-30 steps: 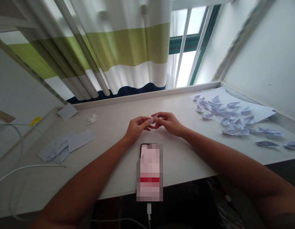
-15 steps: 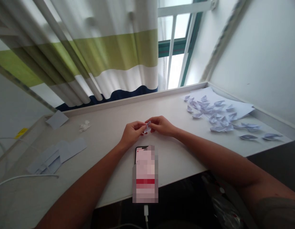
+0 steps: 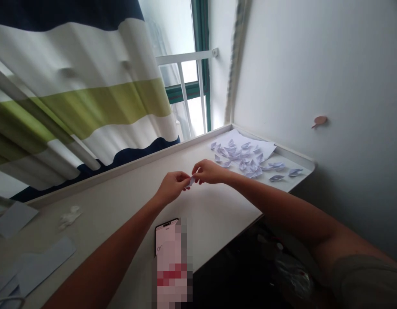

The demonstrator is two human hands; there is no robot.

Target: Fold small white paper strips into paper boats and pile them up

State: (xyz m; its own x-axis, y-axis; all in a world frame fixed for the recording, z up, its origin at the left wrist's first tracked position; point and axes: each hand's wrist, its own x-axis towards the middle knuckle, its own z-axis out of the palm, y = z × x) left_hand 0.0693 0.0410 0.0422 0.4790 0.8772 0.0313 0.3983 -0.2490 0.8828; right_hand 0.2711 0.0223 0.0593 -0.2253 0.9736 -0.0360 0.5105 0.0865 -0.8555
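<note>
A small folded piece of white paper (image 3: 191,181) is held between my two hands over the middle of the white table (image 3: 127,219). My left hand (image 3: 173,185) pinches its left side between thumb and fingers. At its upper right, my right hand (image 3: 209,171) grips it with closed fingertips. The fingers cover much of the paper, so its full shape is hidden. To the right lie several small folded paper boats (image 3: 250,163), some of them on flat white sheets (image 3: 264,147).
A phone (image 3: 168,240), partly blurred out, lies near the front edge. Flat paper pieces (image 3: 46,262) and a crumpled white scrap (image 3: 70,216) lie on the left. A raised rim (image 3: 121,171) runs along the back, below a striped curtain (image 3: 115,103). A wall (image 3: 298,77) stands at right.
My view has swung to the right and tilted, so a pink item on the wall now shows. Both hands still hold the folded paper, with the right hand's fingers slightly higher on it.
</note>
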